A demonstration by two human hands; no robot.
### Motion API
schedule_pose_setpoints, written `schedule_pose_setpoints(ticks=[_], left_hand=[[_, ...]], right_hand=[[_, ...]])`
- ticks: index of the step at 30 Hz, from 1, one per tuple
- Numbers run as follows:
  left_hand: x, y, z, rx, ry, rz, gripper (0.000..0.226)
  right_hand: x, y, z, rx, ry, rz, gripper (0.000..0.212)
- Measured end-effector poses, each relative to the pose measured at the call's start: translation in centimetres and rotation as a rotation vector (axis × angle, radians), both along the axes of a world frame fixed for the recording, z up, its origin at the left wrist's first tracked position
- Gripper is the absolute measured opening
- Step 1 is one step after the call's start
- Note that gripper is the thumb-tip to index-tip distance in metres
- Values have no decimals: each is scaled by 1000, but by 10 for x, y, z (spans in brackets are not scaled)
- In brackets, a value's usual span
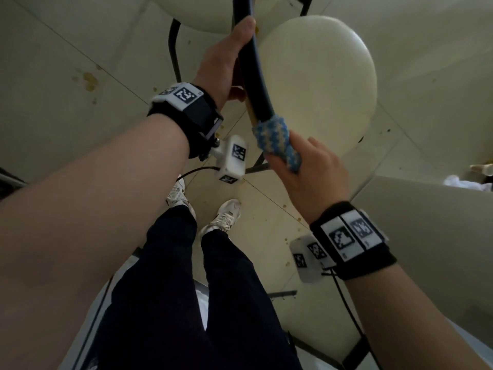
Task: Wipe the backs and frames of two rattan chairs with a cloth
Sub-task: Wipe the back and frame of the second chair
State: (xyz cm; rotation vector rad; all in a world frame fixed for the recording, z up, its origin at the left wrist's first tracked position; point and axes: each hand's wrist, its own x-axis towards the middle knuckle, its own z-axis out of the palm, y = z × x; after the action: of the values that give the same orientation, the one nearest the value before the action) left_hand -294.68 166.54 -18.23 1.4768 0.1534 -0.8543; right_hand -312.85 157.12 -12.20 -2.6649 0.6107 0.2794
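I look straight down at a chair with a cream seat [320, 76] and a dark curved top rail [256, 76]. My left hand [226, 60] grips the rail from the left, fingers curled round it. My right hand [314, 169] holds a blue-and-cream patterned cloth [274, 140] wrapped round the rail's nearer end. A second cream seat [202, 9] with dark legs stands farther away at the top of the view.
The tiled floor [66, 62] carries brown stains at the left. My legs and white shoes [224, 214] stand just behind the chair. A grey surface [426, 222] with clutter on it lies at the right. Another pale seat [325, 329] sits at the lower right.
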Motion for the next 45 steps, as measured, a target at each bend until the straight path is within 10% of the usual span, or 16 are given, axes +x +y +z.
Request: schedule_pose_setpoints(ticks=[10,26,45], left_hand=[[-5,-8,12,-90,106,121,33],[-55,20,-6,-131,224,-8,41],[-68,4,-11,58,-33,-86,26]], right_hand=[[82,4,0,60,92,-37,32],[-51,-20,-15,85,-107,-54,46],[5,24,-17,-52,-346,-147,45]])
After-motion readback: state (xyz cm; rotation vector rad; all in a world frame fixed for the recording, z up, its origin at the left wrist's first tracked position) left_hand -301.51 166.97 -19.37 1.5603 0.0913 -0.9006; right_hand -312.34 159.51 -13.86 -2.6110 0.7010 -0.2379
